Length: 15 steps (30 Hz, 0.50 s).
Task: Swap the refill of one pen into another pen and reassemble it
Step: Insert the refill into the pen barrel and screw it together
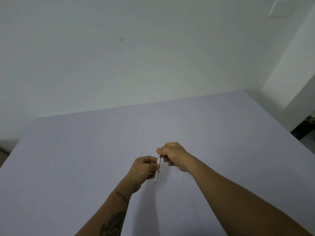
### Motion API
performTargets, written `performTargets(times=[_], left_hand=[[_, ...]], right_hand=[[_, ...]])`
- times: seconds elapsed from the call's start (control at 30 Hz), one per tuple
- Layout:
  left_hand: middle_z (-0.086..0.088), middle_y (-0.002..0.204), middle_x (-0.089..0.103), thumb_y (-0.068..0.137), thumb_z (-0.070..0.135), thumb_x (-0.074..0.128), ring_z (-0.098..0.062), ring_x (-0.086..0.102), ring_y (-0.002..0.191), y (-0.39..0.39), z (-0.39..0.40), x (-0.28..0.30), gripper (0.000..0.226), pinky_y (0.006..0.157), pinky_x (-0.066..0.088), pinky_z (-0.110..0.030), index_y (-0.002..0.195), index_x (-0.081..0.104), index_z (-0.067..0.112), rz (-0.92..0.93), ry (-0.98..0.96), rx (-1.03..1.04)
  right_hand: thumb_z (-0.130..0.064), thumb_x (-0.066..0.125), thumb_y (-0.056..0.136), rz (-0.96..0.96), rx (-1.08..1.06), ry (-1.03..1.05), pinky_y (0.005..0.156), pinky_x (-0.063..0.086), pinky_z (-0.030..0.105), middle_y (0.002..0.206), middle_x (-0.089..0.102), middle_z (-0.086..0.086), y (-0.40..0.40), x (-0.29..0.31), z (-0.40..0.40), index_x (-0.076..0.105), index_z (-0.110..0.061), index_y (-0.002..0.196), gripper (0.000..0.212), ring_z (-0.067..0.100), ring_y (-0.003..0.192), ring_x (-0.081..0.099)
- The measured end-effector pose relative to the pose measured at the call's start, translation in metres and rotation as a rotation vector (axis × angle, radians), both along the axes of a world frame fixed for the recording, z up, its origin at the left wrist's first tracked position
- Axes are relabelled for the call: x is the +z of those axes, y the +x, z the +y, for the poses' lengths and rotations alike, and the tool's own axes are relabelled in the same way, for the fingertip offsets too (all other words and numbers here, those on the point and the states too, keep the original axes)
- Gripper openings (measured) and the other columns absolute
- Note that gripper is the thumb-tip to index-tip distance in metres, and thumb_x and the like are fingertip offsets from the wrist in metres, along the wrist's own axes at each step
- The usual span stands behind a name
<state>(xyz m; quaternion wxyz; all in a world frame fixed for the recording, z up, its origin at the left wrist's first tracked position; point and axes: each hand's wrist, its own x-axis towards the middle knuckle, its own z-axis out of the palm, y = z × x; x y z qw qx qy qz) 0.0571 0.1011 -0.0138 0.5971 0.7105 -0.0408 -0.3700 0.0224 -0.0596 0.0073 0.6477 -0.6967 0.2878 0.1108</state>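
Observation:
A slim white pen [157, 174] is held nearly upright above the middle of the lilac table [85, 150], its dark point up. My left hand [144, 167] pinches the white barrel around its middle. My right hand [173, 155] grips the metal tip section just above, thumb and fingers closed around it, with the fine point sticking out past the thumb. The two hands are close together, almost touching. No second pen or loose refill shows in the head view.
A pale wall rises behind the table's far edge. The right table edge drops off near a dark object [305, 128] on the floor. A small dark speck [183, 177] lies on the table by my right wrist.

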Motion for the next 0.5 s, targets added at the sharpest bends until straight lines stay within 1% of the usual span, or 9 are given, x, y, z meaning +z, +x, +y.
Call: performTargets(times=[0.1,0.17,0.2,0.3,0.4,0.5], left_hand=[[-0.009,0.072,0.066,0.082,-0.002,0.065,-0.018,0.066,0.066,0.0009,0.0019,-0.0007,0.010,0.064,0.057,-0.028,0.086,0.071,0.006,0.013,0.001,0.015],[-0.008,0.071,0.067,0.082,-0.002,0.065,-0.018,0.067,0.065,0.0016,0.0026,-0.0004,0.011,0.064,0.057,-0.028,0.085,0.071,0.006,0.020,-0.003,0.021],[-0.007,0.070,0.067,0.082,-0.002,0.065,-0.019,0.066,0.066,0.0019,0.0029,-0.0003,0.011,0.064,0.057,-0.029,0.085,0.072,0.007,0.020,-0.005,0.022],[-0.007,0.069,0.067,0.082,-0.001,0.065,-0.019,0.066,0.066,0.0018,0.0027,-0.0002,0.012,0.065,0.057,-0.029,0.083,0.072,0.007,0.010,-0.007,0.019],[-0.006,0.068,0.066,0.082,-0.002,0.065,-0.017,0.067,0.065,0.0001,0.0025,-0.0016,0.011,0.064,0.057,-0.027,0.083,0.072,0.007,0.009,-0.007,0.014],[-0.005,0.067,0.066,0.082,-0.002,0.065,-0.017,0.067,0.064,-0.0018,0.0023,-0.0038,0.011,0.063,0.058,-0.027,0.086,0.072,0.006,0.007,0.004,0.014]], right_hand=[[-0.019,0.068,0.087,0.014,0.018,0.071,0.056,0.041,0.027,0.079,0.061,0.007,-0.0002,0.0009,-0.0022,0.070,-0.005,0.089,0.014,0.017,0.065,0.053],[-0.015,0.067,0.090,0.006,0.016,0.155,0.057,0.043,0.026,0.081,0.065,0.006,0.0000,0.0025,-0.0046,0.074,-0.003,0.098,0.017,0.015,0.065,0.056],[-0.013,0.066,0.091,-0.003,0.018,0.164,0.057,0.044,0.025,0.082,0.067,0.005,0.0005,0.0026,-0.0054,0.075,-0.003,0.101,0.017,0.014,0.065,0.056],[-0.010,0.065,0.091,-0.023,0.018,0.099,0.059,0.044,0.026,0.084,0.067,0.006,0.0010,0.0020,-0.0035,0.074,-0.005,0.094,0.011,0.014,0.068,0.056],[-0.013,0.066,0.089,-0.024,0.012,0.007,0.059,0.043,0.028,0.084,0.064,0.009,0.0002,-0.0005,0.0006,0.067,-0.007,0.083,0.008,0.016,0.069,0.054],[-0.016,0.068,0.088,-0.020,0.020,-0.022,0.056,0.041,0.028,0.080,0.062,0.009,-0.0024,-0.0017,0.0017,0.064,-0.007,0.083,0.011,0.017,0.067,0.053]])
